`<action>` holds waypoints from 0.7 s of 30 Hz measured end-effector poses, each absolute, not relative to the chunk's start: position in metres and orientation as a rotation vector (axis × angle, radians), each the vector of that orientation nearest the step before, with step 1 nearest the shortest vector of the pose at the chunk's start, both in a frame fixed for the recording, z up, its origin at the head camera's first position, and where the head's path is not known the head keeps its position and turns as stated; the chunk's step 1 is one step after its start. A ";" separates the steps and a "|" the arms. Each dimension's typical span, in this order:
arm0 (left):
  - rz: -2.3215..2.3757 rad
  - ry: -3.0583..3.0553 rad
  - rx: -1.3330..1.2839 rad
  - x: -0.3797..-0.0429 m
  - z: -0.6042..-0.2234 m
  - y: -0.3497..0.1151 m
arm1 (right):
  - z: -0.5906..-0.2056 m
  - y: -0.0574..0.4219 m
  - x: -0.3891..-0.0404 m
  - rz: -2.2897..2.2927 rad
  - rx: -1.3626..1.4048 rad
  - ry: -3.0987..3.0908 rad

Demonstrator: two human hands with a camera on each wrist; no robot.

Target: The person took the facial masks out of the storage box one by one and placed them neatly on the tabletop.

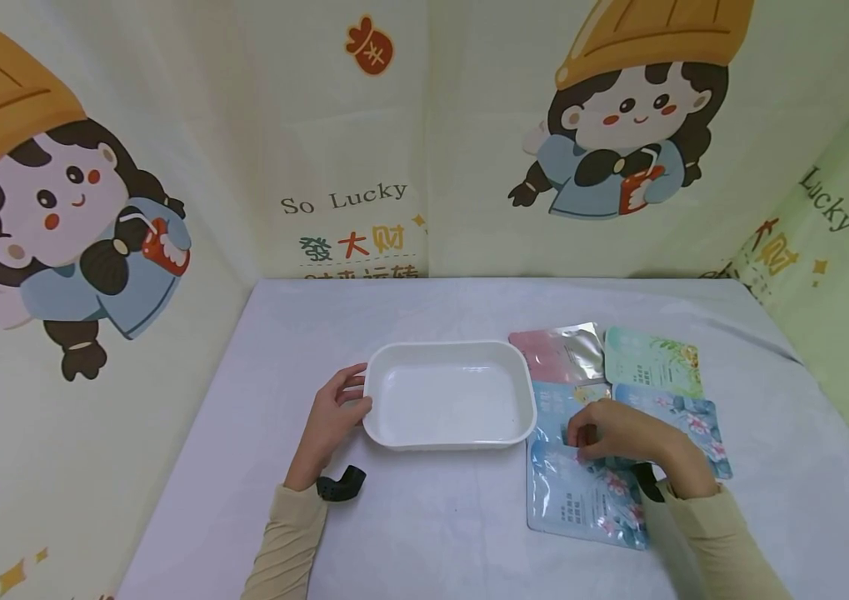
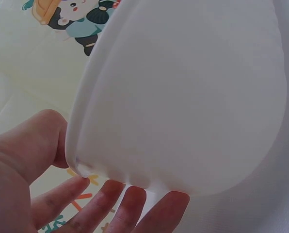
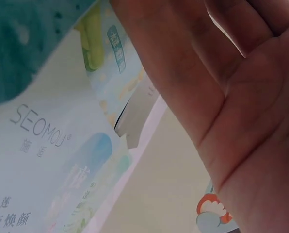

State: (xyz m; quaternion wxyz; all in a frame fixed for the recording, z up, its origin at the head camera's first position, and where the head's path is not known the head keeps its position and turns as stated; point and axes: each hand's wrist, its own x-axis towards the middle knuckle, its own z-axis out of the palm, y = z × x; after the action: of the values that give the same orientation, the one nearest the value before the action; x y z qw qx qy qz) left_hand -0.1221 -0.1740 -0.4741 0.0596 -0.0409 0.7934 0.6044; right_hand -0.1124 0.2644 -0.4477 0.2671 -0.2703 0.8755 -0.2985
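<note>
My left hand [image 1: 334,408] grips the left end of a white rectangular tray [image 1: 372,433]. In the left wrist view, the thumb is behind the rim and the fingertips [image 2: 176,201] touch the outer wall. Curled fingers of my right hand [image 1: 615,429] hang over the upper edge of a blue flowered sachet [image 1: 570,500], right of the tray. Whether they pinch it is unclear; in the right wrist view the fingertips run out of frame. Beside that hand, a sachet with printed lettering [image 3: 42,131] fills the lower left.
Behind the right hand lie a pink-and-silver sachet [image 1: 555,354], a green one [image 1: 652,362] and another blue flowered one [image 1: 709,429]. One more blue sachet [image 1: 547,400] sits partly under the front one. A white cloth covers the table [image 1: 424,533]; printed curtains [image 1: 469,242] stand behind it.
</note>
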 end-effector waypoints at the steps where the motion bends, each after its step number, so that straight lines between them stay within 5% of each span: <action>1: 1.830 2.401 -0.124 -0.122 -0.474 -0.174 | -0.448 0.265 -0.112 -0.802 -0.728 2.363; 21: 1.813 2.429 -0.093 -0.121 -0.474 -0.176 | -0.435 0.272 -0.112 -0.768 -0.716 2.501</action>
State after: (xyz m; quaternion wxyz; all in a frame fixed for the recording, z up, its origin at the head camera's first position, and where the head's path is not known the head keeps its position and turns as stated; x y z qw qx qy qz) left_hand -0.1205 -0.1763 -0.4743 0.0547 -0.0307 0.7998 0.5970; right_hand -0.1124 0.2716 -0.4354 0.2131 -0.2581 0.9008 -0.2765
